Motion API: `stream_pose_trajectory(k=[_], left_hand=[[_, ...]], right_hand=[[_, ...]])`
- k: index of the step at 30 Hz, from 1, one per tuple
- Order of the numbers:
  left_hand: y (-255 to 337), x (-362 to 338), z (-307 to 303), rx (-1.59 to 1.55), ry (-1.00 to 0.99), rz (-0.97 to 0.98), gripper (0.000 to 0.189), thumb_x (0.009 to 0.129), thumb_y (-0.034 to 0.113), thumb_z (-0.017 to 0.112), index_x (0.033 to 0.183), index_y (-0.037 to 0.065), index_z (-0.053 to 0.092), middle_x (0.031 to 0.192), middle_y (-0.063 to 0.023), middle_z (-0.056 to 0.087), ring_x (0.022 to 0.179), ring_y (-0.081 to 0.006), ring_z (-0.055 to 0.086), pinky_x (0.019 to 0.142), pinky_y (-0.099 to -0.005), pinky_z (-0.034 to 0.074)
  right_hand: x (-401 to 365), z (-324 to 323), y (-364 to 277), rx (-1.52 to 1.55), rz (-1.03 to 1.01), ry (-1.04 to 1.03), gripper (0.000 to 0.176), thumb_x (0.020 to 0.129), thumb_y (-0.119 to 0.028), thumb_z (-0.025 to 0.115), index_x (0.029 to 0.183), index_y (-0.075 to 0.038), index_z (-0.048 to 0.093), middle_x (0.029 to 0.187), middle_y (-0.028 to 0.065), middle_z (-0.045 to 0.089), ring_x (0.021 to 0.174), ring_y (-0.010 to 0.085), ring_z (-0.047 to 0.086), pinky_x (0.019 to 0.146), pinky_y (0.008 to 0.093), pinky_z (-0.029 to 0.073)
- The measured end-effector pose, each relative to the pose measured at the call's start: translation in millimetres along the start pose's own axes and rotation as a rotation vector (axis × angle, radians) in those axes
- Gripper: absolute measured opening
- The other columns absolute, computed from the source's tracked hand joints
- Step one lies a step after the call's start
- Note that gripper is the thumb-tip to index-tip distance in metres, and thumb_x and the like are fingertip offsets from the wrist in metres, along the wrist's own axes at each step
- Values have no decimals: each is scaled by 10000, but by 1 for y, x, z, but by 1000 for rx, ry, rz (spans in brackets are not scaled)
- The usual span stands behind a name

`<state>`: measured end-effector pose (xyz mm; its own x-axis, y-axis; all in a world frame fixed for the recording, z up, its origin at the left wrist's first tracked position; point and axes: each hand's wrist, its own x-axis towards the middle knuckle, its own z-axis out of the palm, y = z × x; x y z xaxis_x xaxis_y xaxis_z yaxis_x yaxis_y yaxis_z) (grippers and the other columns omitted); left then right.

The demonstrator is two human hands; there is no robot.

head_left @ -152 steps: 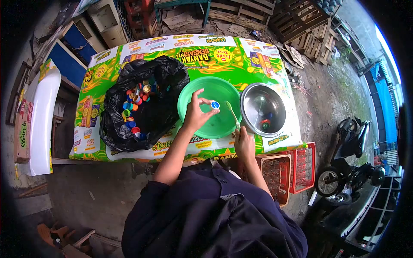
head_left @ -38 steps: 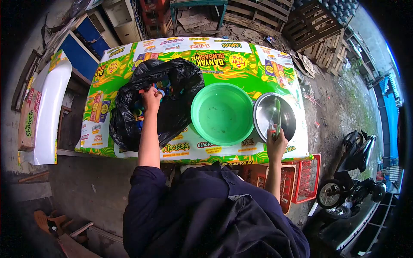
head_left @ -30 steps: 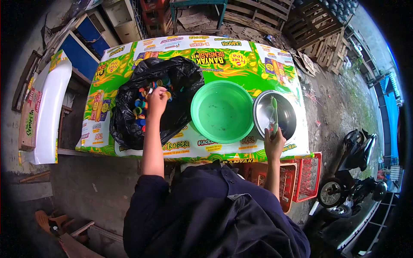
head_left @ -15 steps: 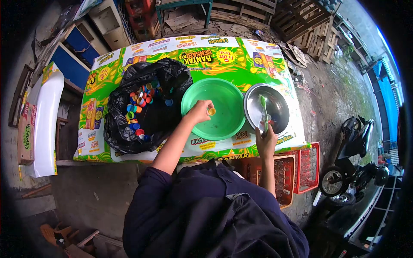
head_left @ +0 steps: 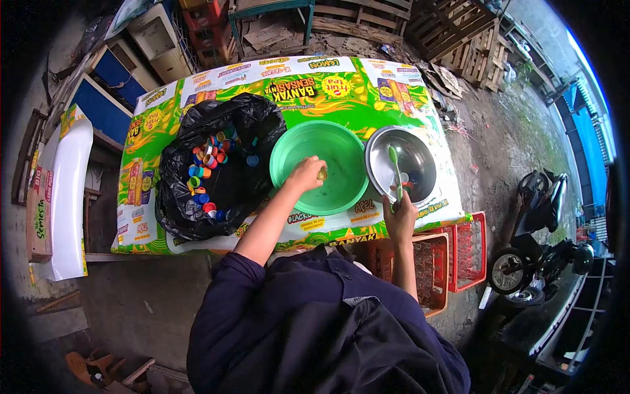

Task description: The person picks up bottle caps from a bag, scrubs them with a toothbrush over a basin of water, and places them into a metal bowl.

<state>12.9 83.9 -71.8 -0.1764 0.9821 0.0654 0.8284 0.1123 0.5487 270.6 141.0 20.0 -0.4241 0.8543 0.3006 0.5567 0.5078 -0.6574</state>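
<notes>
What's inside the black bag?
Loose caps in red, blue, orange and other colours lie in the black bag. Anything beneath them or behind its crumpled folds is covered.

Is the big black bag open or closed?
Open: the black bag is spread wide, and colorful bottle caps show inside it.

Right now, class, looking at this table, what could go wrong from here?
The small cap could slip from the left hand into the green basin. The right hand, holding the toothbrush, might knock the metal bowl beneath it. The black bag lies open, so a tug could spill its loose caps.
</notes>
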Motion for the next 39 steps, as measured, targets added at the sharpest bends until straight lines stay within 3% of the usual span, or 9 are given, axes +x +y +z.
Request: stream_pose_trajectory(k=[8,11,12,17,19,23,27,30,39], left_hand=[[25,-3,-33,-514,146,-18,338,572,116,744,822,55,524,860,-96,615,843,-272,584,755,-351,473],[30,-12,-37,-219,235,1,389,572,95,757,860,57,499,842,-77,621,813,-257,596,758,-340,472],[33,-13,-38,-287,265,-2,422,572,89,761,888,61,483,836,-73,622,810,-254,598,762,-341,470],[52,-19,-44,-438,385,-3,588,572,70,776,1024,72,400,829,-68,628,812,-238,602,786,-354,461],[58,-23,-45,-504,424,7,599,581,85,779,1039,63,392,820,-77,629,819,-228,607,788,-367,462],[65,-30,-50,-564,446,-34,624,590,74,781,1068,44,381,811,-86,619,824,-214,614,786,-367,473],[58,-30,-39,-708,484,-26,628,600,47,778,1079,21,373,807,-99,602,831,-209,621,783,-326,497],[59,-32,-40,-715,521,-44,624,611,39,775,1084,6,370,803,-102,591,842,-205,624,783,-303,508],[59,-33,-37,-725,561,0,626,624,39,770,1096,-5,361,795,-97,558,847,-205,619,798,-311,510]], right_hand=[[-3,8,-5,8,-13,-74,262,783,-166,638,970,-8,545,492,101,482,415,223,481,433,330,369],[-7,15,-12,158,17,-27,260,833,-191,581,999,-2,518,513,116,511,437,273,504,442,368,376],[-8,22,-7,129,-34,11,228,885,-204,496,995,-4,491,528,155,520,473,343,519,450,410,373],[-20,34,-19,94,39,-255,180,907,-228,439,913,-51,464,605,243,537,565,424,546,471,498,370],[-26,38,-28,-60,-86,-307,177,904,-236,440,920,-61,461,602,243,541,575,431,546,473,516,380],[-18,42,-18,-60,-14,-233,166,898,-241,448,929,-78,462,584,240,541,572,428,547,487,515,407],[-34,46,-30,-82,-98,-288,143,898,-206,449,890,-64,447,617,236,552,549,415,549,456,504,402],[-32,43,-24,-92,5,-266,166,896,-228,450,877,-64,441,616,230,555,559,420,550,468,506,414],[-42,45,-34,-119,-86,-316,155,904,-230,433,888,-76,438,567,224,539,520,427,537,442,517,397]])
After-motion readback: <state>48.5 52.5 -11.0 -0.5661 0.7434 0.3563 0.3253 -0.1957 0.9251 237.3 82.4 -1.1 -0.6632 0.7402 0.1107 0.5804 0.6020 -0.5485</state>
